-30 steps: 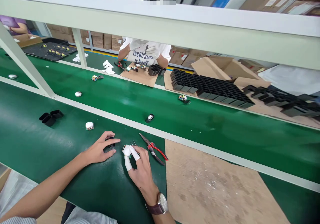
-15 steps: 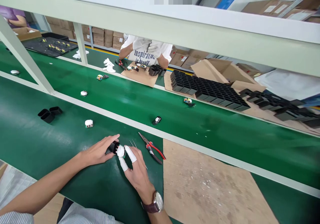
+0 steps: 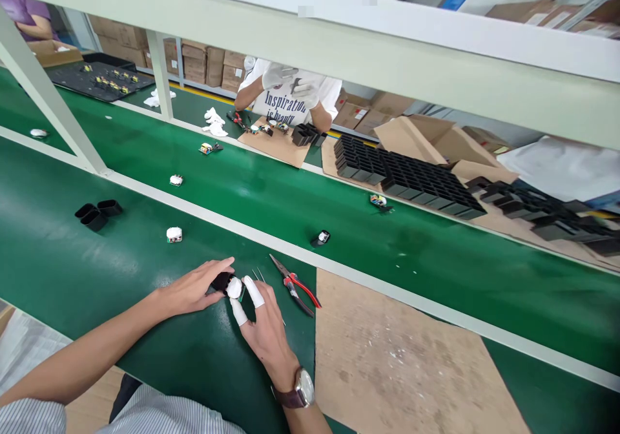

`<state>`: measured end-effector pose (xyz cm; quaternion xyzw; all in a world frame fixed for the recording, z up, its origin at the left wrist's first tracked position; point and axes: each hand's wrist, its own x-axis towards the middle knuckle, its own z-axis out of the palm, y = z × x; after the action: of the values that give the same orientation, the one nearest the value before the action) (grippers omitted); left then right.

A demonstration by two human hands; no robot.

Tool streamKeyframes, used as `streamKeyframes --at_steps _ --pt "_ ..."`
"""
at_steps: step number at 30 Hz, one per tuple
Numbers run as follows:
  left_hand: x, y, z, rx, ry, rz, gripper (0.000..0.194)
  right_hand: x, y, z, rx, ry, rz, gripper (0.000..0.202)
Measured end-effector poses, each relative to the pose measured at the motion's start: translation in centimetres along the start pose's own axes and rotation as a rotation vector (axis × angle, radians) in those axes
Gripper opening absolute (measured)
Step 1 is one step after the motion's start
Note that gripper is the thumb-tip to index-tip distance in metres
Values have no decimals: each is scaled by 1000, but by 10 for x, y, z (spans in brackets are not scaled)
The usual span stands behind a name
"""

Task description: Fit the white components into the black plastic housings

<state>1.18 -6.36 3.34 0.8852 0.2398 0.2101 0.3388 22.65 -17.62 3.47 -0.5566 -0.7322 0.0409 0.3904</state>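
Circuit board, small, green-edged and capped in white, sits at the mouth of a black plastic cup; how deep, I cannot tell. My left hand curves round the cup, hiding much of it. My right hand, thumb and forefinger white-sheathed, grips the board, fingers parted by its width. A second ago, cup and board were apart. Opposite, a co-worker's white printed shirt reads "Inspiratio… is beauty", partly obscured.
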Motion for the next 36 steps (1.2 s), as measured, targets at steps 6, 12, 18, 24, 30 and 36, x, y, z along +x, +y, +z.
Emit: streamKeyframes --at_steps 6,12,18,24,30,36 --pt "0 0 2 -6 -6 5 84 3 -2 -1 -4 -16 5 68" --pt "2 1 3 3 -20 25 81 2 -3 -1 -27 -67 -12 68" --pt "4 3 5 72 -13 34 82 1 -3 -6 -62 -131 -18 68" --pt "5 7 5 56 5 57 79 6 -6 -14 -93 -136 -57 66" --pt "4 7 7 54 19 88 74 5 -5 -12 -110 -144 -41 65" --pt "4 8 6 15 -9 59 72 7 -5 -17 -83 -170 -48 60"
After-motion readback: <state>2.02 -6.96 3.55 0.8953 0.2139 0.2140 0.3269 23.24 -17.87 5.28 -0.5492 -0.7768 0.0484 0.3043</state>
